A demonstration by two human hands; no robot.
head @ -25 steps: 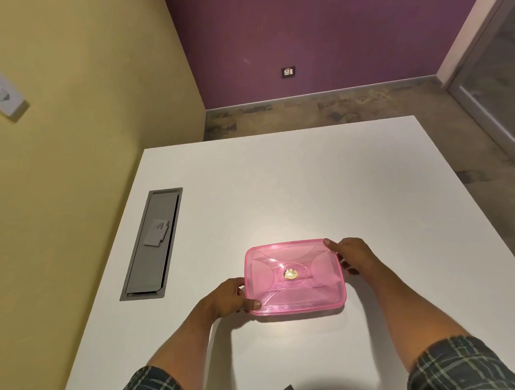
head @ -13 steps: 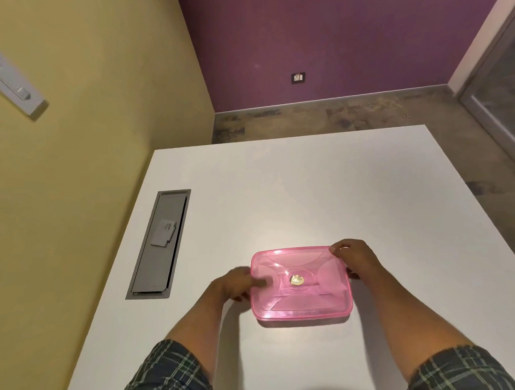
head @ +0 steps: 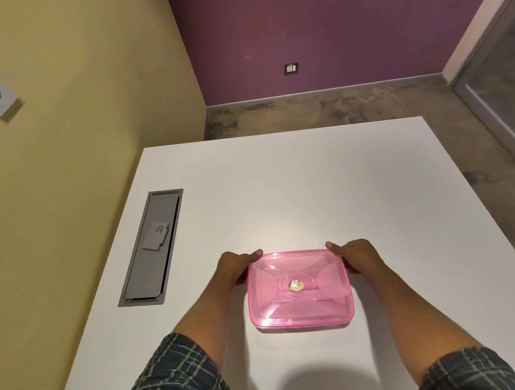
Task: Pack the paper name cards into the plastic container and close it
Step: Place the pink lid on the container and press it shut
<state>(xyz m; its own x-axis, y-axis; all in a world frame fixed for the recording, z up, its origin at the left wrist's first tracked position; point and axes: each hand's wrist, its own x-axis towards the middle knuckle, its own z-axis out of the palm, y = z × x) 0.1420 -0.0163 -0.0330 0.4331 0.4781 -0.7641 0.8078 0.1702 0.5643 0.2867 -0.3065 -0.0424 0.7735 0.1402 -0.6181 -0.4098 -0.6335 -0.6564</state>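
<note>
A pink see-through plastic container [head: 301,291] lies on the white table [head: 309,182] in front of me, its lid on, with a small gold sticker at the lid's centre. My left hand [head: 233,267] grips its far left corner, thumb on the top edge. My right hand [head: 356,255] holds the far right corner, fingers over the rim. No paper name cards show; the pink lid blurs whatever is inside.
A grey cable hatch [head: 152,246] is sunk into the table at the left, near the yellow wall. The table's left and far edges drop to a stone floor. A glass door stands at the right.
My left hand has slid from the container's near left corner up to its far left corner. The container sits slightly nearer to me and more square-on.
</note>
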